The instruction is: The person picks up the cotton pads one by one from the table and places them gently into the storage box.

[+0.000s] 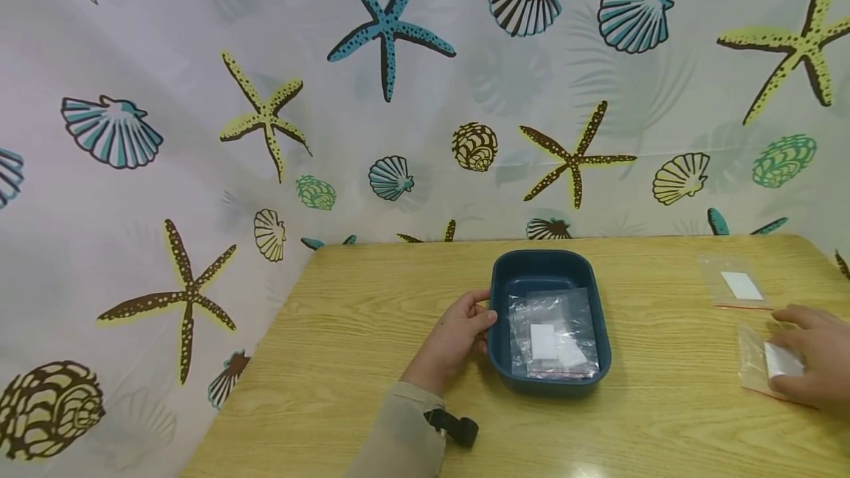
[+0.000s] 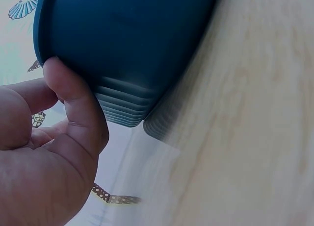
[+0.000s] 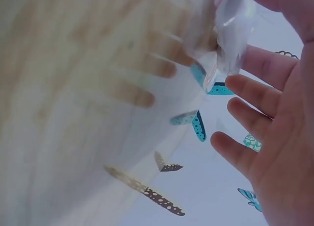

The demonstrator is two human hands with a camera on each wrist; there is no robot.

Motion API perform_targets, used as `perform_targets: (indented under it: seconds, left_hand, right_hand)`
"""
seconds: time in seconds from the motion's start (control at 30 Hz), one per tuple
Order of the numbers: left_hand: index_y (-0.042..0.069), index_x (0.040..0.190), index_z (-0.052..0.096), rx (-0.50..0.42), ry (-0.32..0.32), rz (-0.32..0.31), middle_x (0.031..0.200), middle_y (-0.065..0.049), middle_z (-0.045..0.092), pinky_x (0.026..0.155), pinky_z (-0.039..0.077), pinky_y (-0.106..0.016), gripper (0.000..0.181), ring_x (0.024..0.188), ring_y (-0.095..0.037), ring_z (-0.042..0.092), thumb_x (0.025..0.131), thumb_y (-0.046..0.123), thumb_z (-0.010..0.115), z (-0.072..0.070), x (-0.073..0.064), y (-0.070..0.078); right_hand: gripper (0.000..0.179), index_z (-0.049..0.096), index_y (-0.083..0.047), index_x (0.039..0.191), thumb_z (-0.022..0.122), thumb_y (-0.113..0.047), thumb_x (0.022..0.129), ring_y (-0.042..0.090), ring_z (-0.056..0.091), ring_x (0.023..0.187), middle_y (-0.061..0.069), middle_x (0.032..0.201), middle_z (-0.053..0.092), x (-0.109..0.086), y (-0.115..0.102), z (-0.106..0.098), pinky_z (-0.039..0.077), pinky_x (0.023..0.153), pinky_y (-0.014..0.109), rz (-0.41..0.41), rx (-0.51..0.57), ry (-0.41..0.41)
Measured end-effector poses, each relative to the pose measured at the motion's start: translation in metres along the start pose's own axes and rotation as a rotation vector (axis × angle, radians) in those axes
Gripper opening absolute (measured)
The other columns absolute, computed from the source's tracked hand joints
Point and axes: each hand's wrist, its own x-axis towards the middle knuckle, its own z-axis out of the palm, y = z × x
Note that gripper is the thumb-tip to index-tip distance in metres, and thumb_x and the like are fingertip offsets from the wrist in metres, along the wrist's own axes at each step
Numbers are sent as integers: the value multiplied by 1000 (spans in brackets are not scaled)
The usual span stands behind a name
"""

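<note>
My left hand (image 1: 463, 324) holds the left side of a dark blue plastic tub (image 1: 603, 330), fingers bent at its rim. In the left wrist view, a digit of the left hand (image 2: 64, 133) presses the tub's outer wall (image 2: 127, 44). Inside the tub lie clear zip bags (image 1: 572, 314) with white pieces (image 1: 544, 342) in them. Over at the right, my right hand (image 1: 818, 352) reaches over another clear zip bag (image 1: 752, 360) holding a white piece (image 1: 777, 361), thumb and forefinger spread at its sides. In the right wrist view, the bag (image 3: 230, 35) is by the right hand's (image 3: 274, 108) fingers.
A further zip bag (image 1: 713, 282) with a white card (image 1: 741, 285) lies farther back on the wooden table (image 1: 358, 301). Behind the table hangs a white curtain (image 1: 425, 124) printed with shells and starfish. A black strap (image 1: 454, 426) is round my left wrist.
</note>
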Motion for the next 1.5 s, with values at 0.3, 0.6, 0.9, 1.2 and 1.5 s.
perform_targets:
  seconds: [0.3, 0.6, 0.9, 1.2, 1.5]
  left_hand:
    - [7, 149, 45, 5, 9, -17, 109, -20, 59, 60, 51, -28, 45, 73, -19, 59, 105, 13, 56, 0, 0, 0]
    - [5, 149, 44, 0, 1, -13, 108, -19, 59, 61, 50, -28, 46, 73, -18, 59, 105, 13, 55, 0, 0, -1]
    - [7, 149, 46, -9, -1, -16, 109, -20, 59, 61, 51, -29, 45, 74, -19, 59, 106, 15, 56, 0, -1, -1]
    - [8, 149, 45, -8, -11, -21, 110, -21, 59, 62, 51, -29, 46, 74, -20, 59, 106, 15, 56, 1, -1, 1]
    - [9, 149, 46, 3, 5, -28, 111, -21, 59, 62, 51, -29, 44, 75, -20, 59, 105, 15, 56, 1, 0, 1]
  right_hand:
    - [71, 70, 6, 111, 92, -42, 63, 60, 46, 112, 34, 126, 50, 4, -8, -5, 39, 90, 74, -5, -3, 33]
    - [98, 63, 6, 127, 86, -64, 63, 62, 39, 118, 39, 132, 45, -2, 5, 7, 34, 93, 77, 16, 44, -153]
    - [77, 72, 0, 113, 92, -53, 60, 58, 44, 113, 33, 125, 50, 1, 3, 6, 39, 90, 72, -38, 47, -49]
    - [73, 71, -2, 105, 90, -58, 62, 55, 50, 111, 32, 123, 54, 7, -7, -6, 42, 90, 69, -34, 71, -48]
    - [70, 70, -6, 109, 87, -60, 67, 55, 50, 114, 33, 129, 52, 27, -28, -25, 44, 89, 67, -42, 96, -110]
